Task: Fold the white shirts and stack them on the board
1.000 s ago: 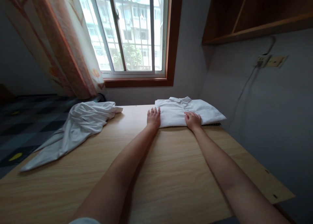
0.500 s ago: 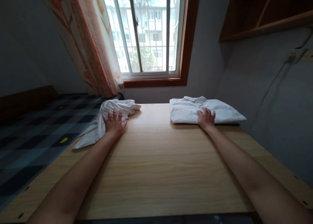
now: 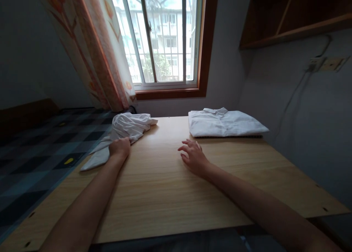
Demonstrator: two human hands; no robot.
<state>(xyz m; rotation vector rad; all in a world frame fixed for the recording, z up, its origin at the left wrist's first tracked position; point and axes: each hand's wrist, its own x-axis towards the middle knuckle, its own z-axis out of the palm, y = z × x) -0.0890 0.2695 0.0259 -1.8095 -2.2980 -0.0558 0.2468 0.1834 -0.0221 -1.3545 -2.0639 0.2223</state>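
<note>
At the table's left side lies a crumpled white garment [image 3: 132,123], its lower corner spread toward me. My left hand [image 3: 120,148] is closed at its near edge, knuckles up, with cloth gripped in the fingers; the fingertips themselves are hidden. Over the middle of the table, my right hand [image 3: 193,154] has its fingers apart and slightly bent, holding nothing. Just beyond and to the right of it, a neatly folded white shirt [image 3: 228,123] rests collar away from me, on top of something thin and dark.
The light wooden table [image 3: 165,193] stands against the window wall. Along its left side is a bed with a checked cover [image 3: 33,160]. A flowered curtain [image 3: 96,50] hangs beside the window [image 3: 162,36]. On the right are a wall shelf [image 3: 297,36] and a socket [image 3: 316,64] with a cable.
My left hand, spread on the crumpled garment before, has drawn nearer and closed at its edge. My right hand has left the folded shirt and moved left and toward me.
</note>
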